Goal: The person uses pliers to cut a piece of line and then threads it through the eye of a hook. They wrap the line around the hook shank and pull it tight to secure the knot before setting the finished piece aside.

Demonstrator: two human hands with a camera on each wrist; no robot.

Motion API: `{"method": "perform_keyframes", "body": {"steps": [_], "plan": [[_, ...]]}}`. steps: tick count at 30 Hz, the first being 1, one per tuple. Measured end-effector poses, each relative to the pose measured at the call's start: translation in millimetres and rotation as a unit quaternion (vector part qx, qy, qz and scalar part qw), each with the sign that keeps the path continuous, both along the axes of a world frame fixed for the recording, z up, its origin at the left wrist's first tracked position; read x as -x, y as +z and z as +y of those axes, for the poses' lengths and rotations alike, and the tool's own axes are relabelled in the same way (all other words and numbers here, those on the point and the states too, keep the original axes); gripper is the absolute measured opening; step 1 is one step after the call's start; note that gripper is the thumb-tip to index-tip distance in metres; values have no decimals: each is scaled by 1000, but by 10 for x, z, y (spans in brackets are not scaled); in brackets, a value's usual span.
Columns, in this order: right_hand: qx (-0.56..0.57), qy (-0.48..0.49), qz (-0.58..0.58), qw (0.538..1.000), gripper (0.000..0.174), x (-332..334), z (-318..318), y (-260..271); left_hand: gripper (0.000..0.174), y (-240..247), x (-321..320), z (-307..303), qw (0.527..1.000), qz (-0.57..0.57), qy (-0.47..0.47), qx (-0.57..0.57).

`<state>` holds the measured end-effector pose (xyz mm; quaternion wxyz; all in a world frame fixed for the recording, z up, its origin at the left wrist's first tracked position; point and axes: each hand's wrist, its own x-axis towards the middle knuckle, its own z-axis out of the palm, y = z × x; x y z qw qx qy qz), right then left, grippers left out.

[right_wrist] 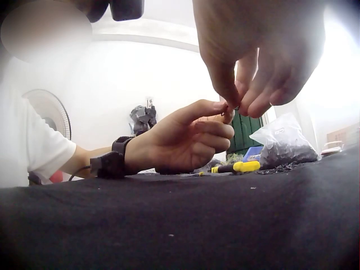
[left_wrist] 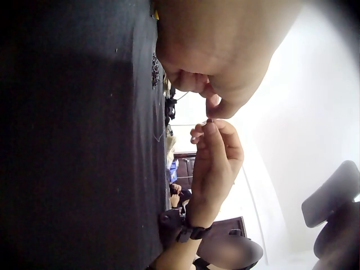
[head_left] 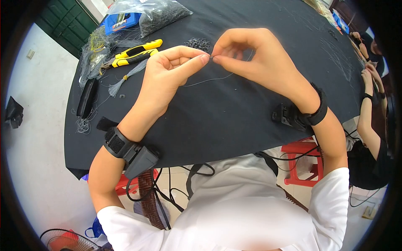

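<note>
My left hand [head_left: 167, 69] and right hand [head_left: 257, 54] meet fingertip to fingertip above the black-covered table. Thumb and forefinger of each pinch a tiny dark piece [head_left: 210, 57], mostly hidden by the fingertips; its exact kind I cannot tell. A thin grey line [head_left: 209, 80] curves below the hands, from beside the left hand up to the right one. Just behind the fingertips lies a small heap of dark metal bits [head_left: 197, 44]. In the right wrist view, the left hand's [right_wrist: 185, 135] other fingers are curled in toward the palm.
Yellow-handled pliers [head_left: 138, 52] lie left of the hands, beside a tied bundle of grey line [head_left: 119, 85] and a black pouch [head_left: 87, 98]. Behind are a clear bag of dark bits [head_left: 165, 16] and a blue box [head_left: 121, 23]. Another person's arms [head_left: 368, 88] show at the right.
</note>
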<state>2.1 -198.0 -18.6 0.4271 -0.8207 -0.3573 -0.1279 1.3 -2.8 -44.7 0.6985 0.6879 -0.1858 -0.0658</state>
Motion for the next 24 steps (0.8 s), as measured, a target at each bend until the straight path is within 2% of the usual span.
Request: {"method": "perform_keyframes", "body": {"steps": [24], "plan": [[-4,-4,-6,1000,11,0,-3,-7,13,2,14,-8,1000,-19,5,22]]}}
